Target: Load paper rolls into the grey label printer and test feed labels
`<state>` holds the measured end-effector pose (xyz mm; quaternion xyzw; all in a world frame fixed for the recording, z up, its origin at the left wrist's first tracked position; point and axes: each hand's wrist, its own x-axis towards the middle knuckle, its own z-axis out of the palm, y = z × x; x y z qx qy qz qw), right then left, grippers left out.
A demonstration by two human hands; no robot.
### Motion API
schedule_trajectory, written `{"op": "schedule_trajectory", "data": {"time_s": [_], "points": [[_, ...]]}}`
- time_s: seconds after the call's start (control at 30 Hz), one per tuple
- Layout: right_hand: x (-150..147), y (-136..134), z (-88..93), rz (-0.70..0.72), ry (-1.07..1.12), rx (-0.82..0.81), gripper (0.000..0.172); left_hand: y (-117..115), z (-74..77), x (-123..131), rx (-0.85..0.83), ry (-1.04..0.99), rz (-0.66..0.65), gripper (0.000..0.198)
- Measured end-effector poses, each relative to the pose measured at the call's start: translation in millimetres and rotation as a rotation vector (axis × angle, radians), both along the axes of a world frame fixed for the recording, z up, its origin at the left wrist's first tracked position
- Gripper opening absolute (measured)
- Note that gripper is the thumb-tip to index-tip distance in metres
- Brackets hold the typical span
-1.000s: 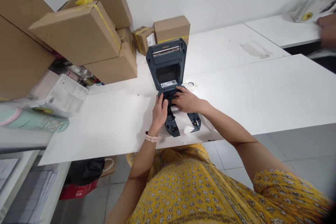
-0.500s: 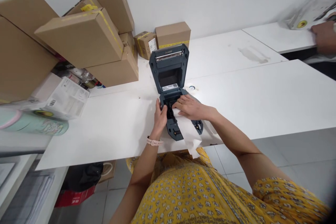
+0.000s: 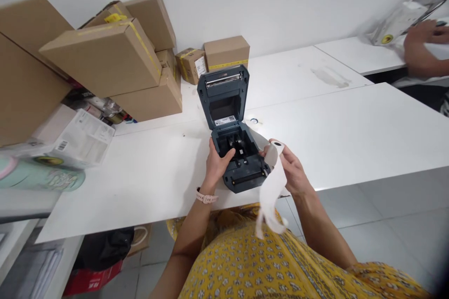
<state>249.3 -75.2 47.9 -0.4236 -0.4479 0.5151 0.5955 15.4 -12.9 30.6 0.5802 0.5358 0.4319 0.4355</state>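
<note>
Roll (image 3: 273,151) is pinched in the nearly closed right hand (image 3: 293,170) at three o'clock of the open printer (image 3: 229,127), whose nine-o'clock side is clasped by the left hand (image 3: 218,163). Its six-o'clock tail (image 3: 271,194) could be torn if snagged.

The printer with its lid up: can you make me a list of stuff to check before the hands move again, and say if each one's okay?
1. Lid standing open: ok, it is tipped up at the back.
2. Left hand steadying the printer: ok, it grips the side, thumb over the inner edge.
3. Right hand holding the paper roll: ok, the roll is beside the printer.
4. Roll clear of the compartment: ok, no roll shows inside.
5. Loose paper strip tidy: not ok, it dangles past the table's front edge.
6. Power off: cannot tell, no light or switch can be made out.
</note>
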Motion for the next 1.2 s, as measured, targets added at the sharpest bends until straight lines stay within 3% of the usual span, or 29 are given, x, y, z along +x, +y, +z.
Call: {"op": "schedule_trajectory", "data": {"time_s": [0.13, 0.33, 0.47, 0.7, 0.8, 0.9, 1.0, 1.1, 1.2], "points": [[-19, 0, -17.4, -0.085, 0.023, -0.056, 0.052, 0, 4.0, 4, -0.021, 0.013, 0.024, 0.094], [-38, 8, -33.5, -0.157, 0.004, -0.031, 0.062, 9, -4.1, 1, -0.013, 0.009, 0.059, 0.090], [-56, 23, -30.2, -0.136, -0.013, -0.021, 0.061, 28, -6.4, -11, -0.079, -0.001, 0.092, 0.094], [-71, 49, -17.8, -0.023, 0.021, 0.034, 0.073, 51, 10.2, -24, -0.130, -0.099, 0.173, 0.093], [-56, 36, 4.1, 0.101, 0.145, 0.036, 0.073, 52, 11.9, -25, -0.125, -0.131, 0.167, 0.087], [-21, 21, 41.6, 0.206, 0.315, 0.082, 0.058, 52, 8.0, -27, -0.110, -0.148, 0.141, 0.083], [23, 23, 78.4, 0.187, 0.367, 0.196, 0.048, 53, 4.9, -28, -0.126, -0.145, 0.136, 0.084], [58, 54, 93.0, 0.084, 0.281, 0.332, 0.054, 53, 6.7, -29, -0.136, -0.133, 0.138, 0.087], [72, 113, 76.5, -0.013, 0.183, 0.388, 0.063, 52, 10.3, -28, -0.142, -0.144, 0.122, 0.088]]}}
